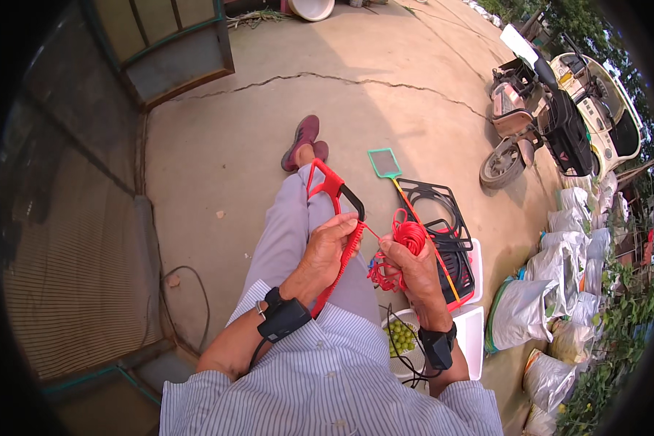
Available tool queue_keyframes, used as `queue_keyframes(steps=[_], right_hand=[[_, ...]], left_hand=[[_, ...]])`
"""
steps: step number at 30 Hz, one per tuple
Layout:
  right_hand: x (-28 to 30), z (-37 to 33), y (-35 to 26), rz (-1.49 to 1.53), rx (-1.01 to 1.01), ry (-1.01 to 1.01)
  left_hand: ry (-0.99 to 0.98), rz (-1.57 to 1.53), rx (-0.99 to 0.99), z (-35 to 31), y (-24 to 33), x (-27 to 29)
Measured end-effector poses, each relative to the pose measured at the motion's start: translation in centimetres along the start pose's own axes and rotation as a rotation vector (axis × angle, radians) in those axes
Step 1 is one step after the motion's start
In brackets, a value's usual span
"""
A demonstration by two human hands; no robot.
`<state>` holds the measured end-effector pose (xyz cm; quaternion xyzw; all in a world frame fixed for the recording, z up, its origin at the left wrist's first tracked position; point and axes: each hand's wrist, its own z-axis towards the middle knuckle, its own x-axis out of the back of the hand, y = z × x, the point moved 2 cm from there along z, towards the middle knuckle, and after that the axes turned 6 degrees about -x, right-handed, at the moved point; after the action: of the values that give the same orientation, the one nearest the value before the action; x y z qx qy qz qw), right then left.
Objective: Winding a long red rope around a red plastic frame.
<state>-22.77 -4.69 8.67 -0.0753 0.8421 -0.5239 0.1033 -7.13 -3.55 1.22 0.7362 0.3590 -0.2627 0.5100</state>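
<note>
Head view is showing a seated person winding red cord [408, 236] between both hands above the lap. The left hand [332, 243] is closing firmly around a red plastic frame [333, 218] with a black handle, wrist bent inward, thumb pressing on top. The right hand [408, 267] is curling its grip tight around the bundle of cord, forearm rising from below. Doing this well probably means keeping the strand taut between the hands and feeding loops evenly, so nothing is tangling.
</note>
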Motion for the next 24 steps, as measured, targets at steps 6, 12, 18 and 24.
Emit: queue_keyframes(steps=[6,12,18,24], right_hand=[[-2.0,0.5,-0.2,0.024,0.014,-0.096],[-4.5,1.0,-0.4,-0.148,0.134,-0.146],[-2.4,-0.6,0.5,-0.138,-0.042,-0.094],[-0.8,-1.3,2.0,-0.089,-0.073,-0.072]], left_hand=[[-0.169,-0.001,-0.045,0.0,-0.1,0.0],[-0.187,-0.035,-0.050,0.1,-0.4,0.2],[-0.172,-0.206,0.052,0.2,0.9,-0.1],[-0.166,-0.096,0.105,0.4,0.5,0.3]])
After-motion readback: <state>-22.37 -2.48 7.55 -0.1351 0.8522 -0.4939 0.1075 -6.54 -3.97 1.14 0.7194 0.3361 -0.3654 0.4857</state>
